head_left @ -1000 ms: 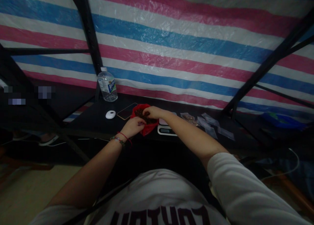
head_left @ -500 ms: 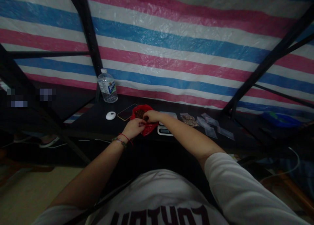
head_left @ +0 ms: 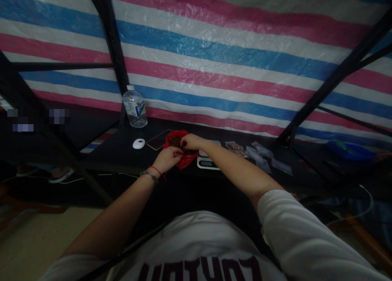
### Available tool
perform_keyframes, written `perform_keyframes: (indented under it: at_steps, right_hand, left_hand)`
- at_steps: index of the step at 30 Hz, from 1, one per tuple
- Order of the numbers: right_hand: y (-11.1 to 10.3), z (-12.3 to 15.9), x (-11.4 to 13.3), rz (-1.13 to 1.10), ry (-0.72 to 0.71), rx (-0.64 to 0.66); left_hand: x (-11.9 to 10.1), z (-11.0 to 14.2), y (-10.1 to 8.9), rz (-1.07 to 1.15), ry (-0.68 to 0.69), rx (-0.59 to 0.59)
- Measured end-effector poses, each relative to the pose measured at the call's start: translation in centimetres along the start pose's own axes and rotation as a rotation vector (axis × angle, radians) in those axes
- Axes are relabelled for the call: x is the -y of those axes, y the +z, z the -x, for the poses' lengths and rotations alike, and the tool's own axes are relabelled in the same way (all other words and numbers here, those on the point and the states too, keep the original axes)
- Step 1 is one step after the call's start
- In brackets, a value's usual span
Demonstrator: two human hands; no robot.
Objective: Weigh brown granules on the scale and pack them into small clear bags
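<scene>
An open red plastic bag (head_left: 185, 162) sits on the dark tabletop, with brown, crumbly bits (head_left: 174, 141) showing inside. At its near left edge, my left hand (head_left: 168, 159) is closed on the rim. My right hand (head_left: 192, 142) reaches over the mouth of the bag from the right, fingers bent down and pressed together at the contents. Whatever those fingertips hold is too small and dark to make out. Just right of the bag lies a white digital scale (head_left: 204, 164), partly covered by my right forearm; its display faces me.
Right of the scale lie a small clear bag of brown bits (head_left: 235, 149) and several flat clear bags (head_left: 259, 160). To the left are a phone (head_left: 159, 140), a white rounded device (head_left: 139, 143) and a clear plastic bottle (head_left: 134, 109). Behind hangs a striped sheet (head_left: 214, 76) between dark metal posts.
My right hand has shifted slightly up and back within the bag's mouth. My left hand stays at the rim.
</scene>
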State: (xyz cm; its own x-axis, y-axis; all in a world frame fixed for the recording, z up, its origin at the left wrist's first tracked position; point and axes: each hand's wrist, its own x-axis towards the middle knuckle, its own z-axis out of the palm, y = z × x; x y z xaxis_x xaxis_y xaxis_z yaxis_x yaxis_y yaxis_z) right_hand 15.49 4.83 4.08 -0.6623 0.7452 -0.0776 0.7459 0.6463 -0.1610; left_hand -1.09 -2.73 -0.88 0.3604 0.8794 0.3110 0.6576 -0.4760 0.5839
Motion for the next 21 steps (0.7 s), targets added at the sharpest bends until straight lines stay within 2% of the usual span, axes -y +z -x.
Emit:
perform_keyframes:
  at_steps: [4, 10, 15, 21]
  right_hand:
    - [-1.2, 1.0, -1.3, -0.046, 0.006, -0.068]
    - [-4.2, 4.8, -6.0, -0.099, 0.153, -0.165]
    - [-4.9, 8.3, -8.0, -0.003, 0.29, -0.07]
    - [-4.3, 9.6, -8.2, 0.079, 0.269, -0.011]
  left_hand:
    - [0.0, 0.0, 0.0, -0.009, -0.01, -0.024]
    - [0.3, 0.0, 0.4, 0.018, -0.022, -0.018]
    - [0.5, -0.1, 0.4, 0.008, -0.031, -0.014]
    - [0.9, -0.2, 0.6, 0.015, -0.051, -0.029]
